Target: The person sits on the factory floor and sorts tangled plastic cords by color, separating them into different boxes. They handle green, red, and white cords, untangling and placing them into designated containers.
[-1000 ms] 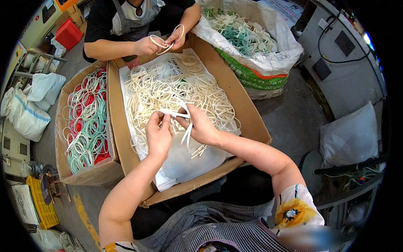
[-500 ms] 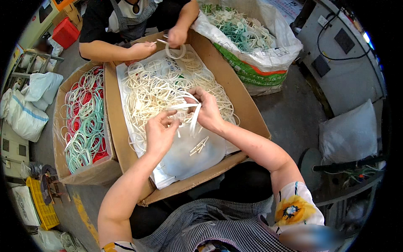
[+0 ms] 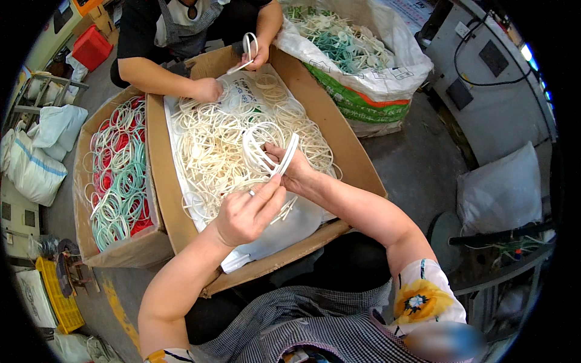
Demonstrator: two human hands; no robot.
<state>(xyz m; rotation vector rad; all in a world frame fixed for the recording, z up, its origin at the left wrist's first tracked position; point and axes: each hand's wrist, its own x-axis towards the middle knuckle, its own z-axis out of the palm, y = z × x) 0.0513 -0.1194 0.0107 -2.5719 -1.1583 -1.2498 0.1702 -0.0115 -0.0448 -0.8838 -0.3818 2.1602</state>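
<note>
My right hand (image 3: 292, 167) is closed round several white plastic rings (image 3: 254, 145), which stand up in a loose bundle above the box. The fingertips of my left hand (image 3: 251, 213) are pressed together at the lower end of one ring, close to my right fingers. Under both hands a tangled heap of cream-white rings (image 3: 206, 145) lies on a white sheet in a wide cardboard box (image 3: 357, 160). Partly behind my left hand, a few short white sticks (image 3: 285, 209) rest on a smooth pale bag (image 3: 302, 227) at the box's near end.
Across the box a co-worker holds white rings (image 3: 249, 48) in one hand; the other hand (image 3: 209, 89) is at the heap. On the left stands a box (image 3: 154, 242) of green, white and red rings. A white-and-green sack (image 3: 387, 109) of scraps stands far right.
My left hand has moved right and toward me, onto the ring's end. The rings in my right hand have swung upright. The co-worker's left-side hand has dropped to the heap.
</note>
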